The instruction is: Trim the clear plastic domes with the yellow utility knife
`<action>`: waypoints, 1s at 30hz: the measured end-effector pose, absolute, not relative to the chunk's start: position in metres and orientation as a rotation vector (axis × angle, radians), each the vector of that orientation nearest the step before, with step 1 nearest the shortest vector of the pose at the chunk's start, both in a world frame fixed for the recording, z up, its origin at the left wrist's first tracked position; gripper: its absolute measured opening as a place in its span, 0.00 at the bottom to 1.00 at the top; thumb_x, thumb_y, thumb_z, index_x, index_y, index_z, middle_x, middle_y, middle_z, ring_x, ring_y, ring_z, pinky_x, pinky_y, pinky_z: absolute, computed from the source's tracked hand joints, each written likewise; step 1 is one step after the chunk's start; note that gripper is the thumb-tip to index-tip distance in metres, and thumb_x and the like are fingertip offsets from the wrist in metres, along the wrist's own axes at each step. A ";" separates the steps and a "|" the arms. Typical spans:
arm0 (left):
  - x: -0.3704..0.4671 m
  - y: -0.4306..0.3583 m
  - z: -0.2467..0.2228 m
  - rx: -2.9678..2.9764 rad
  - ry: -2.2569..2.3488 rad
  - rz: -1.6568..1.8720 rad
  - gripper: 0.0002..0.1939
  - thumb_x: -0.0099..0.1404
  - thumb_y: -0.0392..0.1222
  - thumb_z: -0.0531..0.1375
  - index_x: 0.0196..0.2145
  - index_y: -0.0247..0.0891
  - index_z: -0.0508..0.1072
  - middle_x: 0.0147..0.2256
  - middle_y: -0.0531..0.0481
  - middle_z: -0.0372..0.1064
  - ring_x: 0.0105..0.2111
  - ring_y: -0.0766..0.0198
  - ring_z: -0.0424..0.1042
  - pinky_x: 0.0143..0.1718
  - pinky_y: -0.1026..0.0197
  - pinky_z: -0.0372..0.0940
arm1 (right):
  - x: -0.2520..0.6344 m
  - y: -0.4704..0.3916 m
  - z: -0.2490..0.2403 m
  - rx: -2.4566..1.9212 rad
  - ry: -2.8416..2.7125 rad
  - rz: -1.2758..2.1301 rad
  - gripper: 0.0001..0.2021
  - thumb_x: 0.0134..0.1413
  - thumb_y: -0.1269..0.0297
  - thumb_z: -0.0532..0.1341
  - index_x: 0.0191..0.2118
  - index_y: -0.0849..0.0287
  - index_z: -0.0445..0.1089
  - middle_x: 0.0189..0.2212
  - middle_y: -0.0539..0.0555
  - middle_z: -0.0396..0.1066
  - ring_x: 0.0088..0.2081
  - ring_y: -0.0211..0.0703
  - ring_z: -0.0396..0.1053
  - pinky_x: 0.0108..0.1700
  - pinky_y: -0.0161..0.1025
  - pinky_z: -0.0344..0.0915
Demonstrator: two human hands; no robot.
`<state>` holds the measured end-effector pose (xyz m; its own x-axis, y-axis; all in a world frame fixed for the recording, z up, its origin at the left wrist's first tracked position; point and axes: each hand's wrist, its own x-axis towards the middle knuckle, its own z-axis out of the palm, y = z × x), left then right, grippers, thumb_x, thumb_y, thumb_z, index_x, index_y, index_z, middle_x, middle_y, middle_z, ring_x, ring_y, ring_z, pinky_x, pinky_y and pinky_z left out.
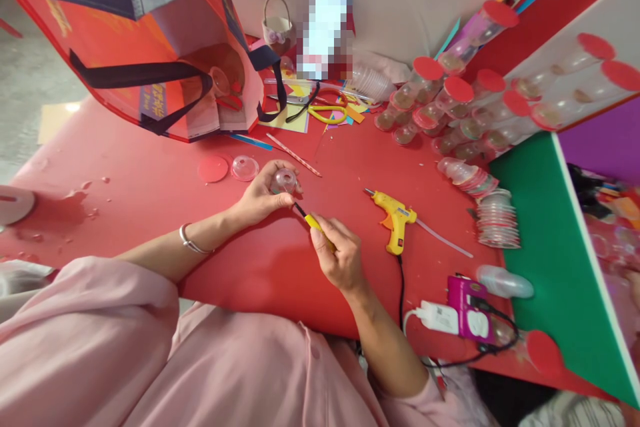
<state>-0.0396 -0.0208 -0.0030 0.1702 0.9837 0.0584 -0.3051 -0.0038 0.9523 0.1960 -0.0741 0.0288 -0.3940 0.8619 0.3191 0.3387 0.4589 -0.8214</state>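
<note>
Red table (270,273); green board (550,247) right of glue gun (399,219) — leftward, left hand (261,198) grips clear dome (285,179), right hand (341,255) yellow tool (313,222).

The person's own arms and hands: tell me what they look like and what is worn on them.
Loose pink sleeves leave both forearms bare; the left one wears a slim silver-coloured bangle. The left hand and right hand are ungloved.

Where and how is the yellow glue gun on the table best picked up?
Probably by its handle, the right hand, once free, coming from the near side: the handle points toward the person, the metal nozzle away to the left. Mind the black cord leaving the handle's end.
</note>
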 end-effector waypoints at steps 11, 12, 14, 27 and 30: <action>-0.036 -0.021 0.000 1.075 0.877 1.293 0.34 0.57 0.52 0.77 0.54 0.40 0.68 0.41 0.45 0.79 0.40 0.57 0.82 0.40 0.58 0.76 | 0.191 -0.078 0.021 -1.111 -2.015 0.506 0.20 0.73 0.64 0.57 0.65 0.58 0.71 0.42 0.61 0.79 0.41 0.46 0.77 0.46 0.42 0.78; -0.036 -0.021 0.000 1.073 0.880 1.294 0.34 0.57 0.52 0.77 0.54 0.40 0.68 0.42 0.45 0.79 0.40 0.57 0.82 0.40 0.58 0.76 | 0.191 -0.077 0.021 -1.111 -2.020 0.493 0.20 0.73 0.65 0.57 0.65 0.59 0.71 0.42 0.61 0.78 0.41 0.46 0.77 0.45 0.42 0.78; -0.036 -0.021 0.000 1.070 0.884 1.293 0.34 0.57 0.51 0.77 0.54 0.40 0.68 0.42 0.45 0.79 0.40 0.57 0.82 0.40 0.58 0.76 | 0.191 -0.077 0.021 -1.106 -2.029 0.471 0.20 0.72 0.65 0.58 0.65 0.60 0.71 0.43 0.61 0.78 0.41 0.46 0.78 0.45 0.42 0.78; -0.033 -0.022 0.002 1.090 0.896 1.293 0.30 0.61 0.49 0.75 0.55 0.41 0.68 0.42 0.45 0.79 0.42 0.58 0.82 0.40 0.60 0.75 | 0.191 -0.077 0.019 -1.140 -2.071 0.265 0.22 0.71 0.65 0.60 0.67 0.57 0.69 0.41 0.59 0.78 0.39 0.45 0.77 0.40 0.38 0.75; -0.033 -0.022 0.002 1.087 0.896 1.284 0.30 0.62 0.50 0.75 0.55 0.40 0.68 0.42 0.44 0.79 0.42 0.57 0.81 0.39 0.59 0.75 | 0.191 -0.077 0.020 -1.130 -2.071 0.243 0.23 0.71 0.66 0.60 0.68 0.57 0.68 0.41 0.59 0.77 0.39 0.46 0.77 0.40 0.39 0.75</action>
